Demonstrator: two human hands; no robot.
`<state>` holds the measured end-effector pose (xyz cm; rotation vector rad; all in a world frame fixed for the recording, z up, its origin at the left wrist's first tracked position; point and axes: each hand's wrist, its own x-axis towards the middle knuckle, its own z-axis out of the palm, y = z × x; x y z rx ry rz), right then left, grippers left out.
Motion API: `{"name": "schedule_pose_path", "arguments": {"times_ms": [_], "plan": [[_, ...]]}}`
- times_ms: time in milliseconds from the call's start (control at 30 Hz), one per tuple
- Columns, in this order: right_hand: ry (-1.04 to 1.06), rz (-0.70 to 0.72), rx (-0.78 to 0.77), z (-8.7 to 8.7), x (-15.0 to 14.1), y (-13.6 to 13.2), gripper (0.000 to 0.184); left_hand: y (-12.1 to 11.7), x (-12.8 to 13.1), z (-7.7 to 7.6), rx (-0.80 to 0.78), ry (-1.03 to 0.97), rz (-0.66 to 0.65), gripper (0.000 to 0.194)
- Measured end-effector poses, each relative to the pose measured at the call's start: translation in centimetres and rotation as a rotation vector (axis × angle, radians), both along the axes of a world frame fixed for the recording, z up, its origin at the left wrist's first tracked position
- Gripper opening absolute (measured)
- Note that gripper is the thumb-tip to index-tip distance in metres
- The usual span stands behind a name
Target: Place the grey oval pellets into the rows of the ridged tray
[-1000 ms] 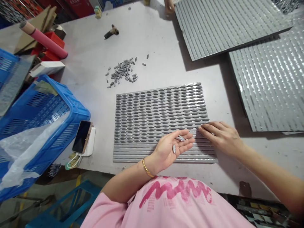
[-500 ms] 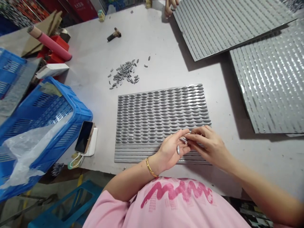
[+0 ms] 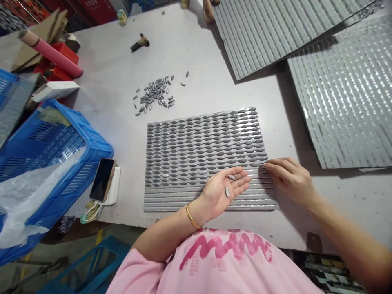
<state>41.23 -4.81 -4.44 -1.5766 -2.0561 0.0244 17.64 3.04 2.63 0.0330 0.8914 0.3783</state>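
My left hand (image 3: 219, 190) is held palm up over the lower part of a grey ridged board (image 3: 174, 200), fingers stretched out. Two small silver-grey oval pieces lie loose on it: one oval piece (image 3: 227, 191) on the palm and another on the fingers. At the board's right edge, my right hand (image 3: 289, 177) pinches with its fingertips at the end of a groove, on what looks like another oval piece, mostly hidden by the fingers. Rows of such ovals (image 3: 199, 143) cover the upper part of the board; bare grooves show along the lower part.
A pile of loose oval pieces (image 3: 154, 94) lies beyond the board. Two larger ridged panels, one panel (image 3: 263, 36) near another person's hand (image 3: 208, 11), stand at right. A hammer-like tool (image 3: 140, 43), a phone (image 3: 103, 179) and a blue crate (image 3: 101, 149) are leftward.
My right hand has moved from the left palm rightward to the board's right edge. My left hand has stayed over the board with its fingers more exposed. The view has shifted slightly.
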Motion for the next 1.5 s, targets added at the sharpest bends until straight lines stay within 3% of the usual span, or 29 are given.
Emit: {"name": "schedule_pose_path", "arguments": {"times_ms": [267,500,667,767,867,1033,1167,1233,1367,1500], "plan": [[-0.235,0.122,0.012,0.3,1.2,-0.2,0.034,0.1,-0.3,0.0,0.038,-0.049,0.016,0.028],[-0.225,0.115,-0.038,0.2,1.8,-0.4,0.034,0.7,-0.5,0.3,0.023,-0.128,0.000,0.041],[0.039,0.060,-0.006,2.8,-1.7,0.5,0.044,0.3,-0.6,-0.1,0.011,-0.137,-0.058,0.049],[0.187,0.168,-0.105,4.5,-4.8,1.0,0.047,-0.3,-0.3,-0.5,0.052,-0.181,-0.110,0.052],[0.146,0.229,-0.189,5.2,-7.0,1.0,0.039,-0.9,-0.2,-0.9,0.128,-0.190,-0.176,0.057],[0.150,0.206,-0.238,4.8,-7.5,-0.2,0.030,-1.5,-0.6,-0.8,0.162,-0.217,-0.235,0.061],[0.399,0.174,-0.377,4.7,-6.0,-1.2,0.021,-1.4,-1.2,-0.8,0.083,-0.128,-0.237,0.056],[0.524,0.067,-0.405,4.4,-5.3,-1.3,0.013,-1.2,-1.6,-0.9,0.051,-0.095,-0.240,0.052],[0.597,-0.183,-0.348,2.6,-5.0,-0.5,0.004,-1.0,-2.4,-0.8,0.103,-0.006,-0.223,0.030],[0.523,-0.175,-0.258,0.8,-6.1,0.5,0.006,-1.1,-2.8,-0.5,0.187,0.066,-0.137,0.017]]}}
